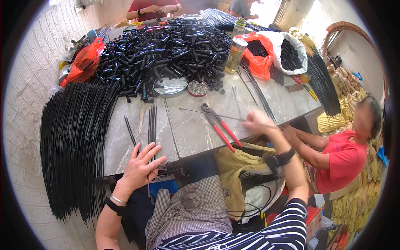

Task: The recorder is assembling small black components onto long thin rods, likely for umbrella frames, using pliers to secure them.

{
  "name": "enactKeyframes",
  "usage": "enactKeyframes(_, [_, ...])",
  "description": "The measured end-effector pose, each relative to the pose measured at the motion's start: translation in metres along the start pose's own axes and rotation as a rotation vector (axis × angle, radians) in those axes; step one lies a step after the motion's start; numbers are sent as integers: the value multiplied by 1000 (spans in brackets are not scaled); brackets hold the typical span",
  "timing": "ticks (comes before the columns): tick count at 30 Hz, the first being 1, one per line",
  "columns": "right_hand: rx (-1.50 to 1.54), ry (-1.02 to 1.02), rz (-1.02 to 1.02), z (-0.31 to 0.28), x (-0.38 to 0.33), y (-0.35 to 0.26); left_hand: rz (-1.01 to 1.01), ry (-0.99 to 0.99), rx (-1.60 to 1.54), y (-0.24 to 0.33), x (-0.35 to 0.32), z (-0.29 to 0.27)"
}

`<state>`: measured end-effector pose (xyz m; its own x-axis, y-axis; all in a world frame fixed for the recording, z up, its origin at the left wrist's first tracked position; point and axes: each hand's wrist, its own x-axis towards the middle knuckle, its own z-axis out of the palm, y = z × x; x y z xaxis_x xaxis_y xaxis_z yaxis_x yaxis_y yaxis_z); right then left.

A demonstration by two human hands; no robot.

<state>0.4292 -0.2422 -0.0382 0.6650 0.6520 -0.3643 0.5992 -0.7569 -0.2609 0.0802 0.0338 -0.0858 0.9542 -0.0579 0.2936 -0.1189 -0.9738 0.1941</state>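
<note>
At the table's near left, my left hand (141,166) lies with its fingers spread over the lower ends of a few black cables (152,121). One strand hangs down below its thumb. My right hand (257,123), slightly blurred, is closed on one end of a thin black cable (208,113). That cable reaches leftward across the tabletop, over the jaws of red-handled cutters (218,127). Beyond them stand a small round dish of tiny metal parts (198,88) and a larger round dish (171,86) with pale pieces in it.
Long black cables (75,146) drape over the table's left edge. A big heap of black tubular parts (158,54) covers the far side, beside a drink bottle (235,56) and a red bag (257,54). A co-worker in red (343,162) sits close at right; others sit opposite.
</note>
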Motion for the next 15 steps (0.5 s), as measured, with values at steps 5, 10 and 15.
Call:
enactKeyframes(5, [823, -807, -75, -9, -26, 6, -15, -7, -11, 1, 1, 0])
enactKeyframes(10, [1010, -65, -266, 19, -42, -16, 2, 20, 5, 1, 3, 0])
enactKeyframes(15, [39, 678, -286, 41, -1, 10, 2, -22, 5, -3, 1, 3])
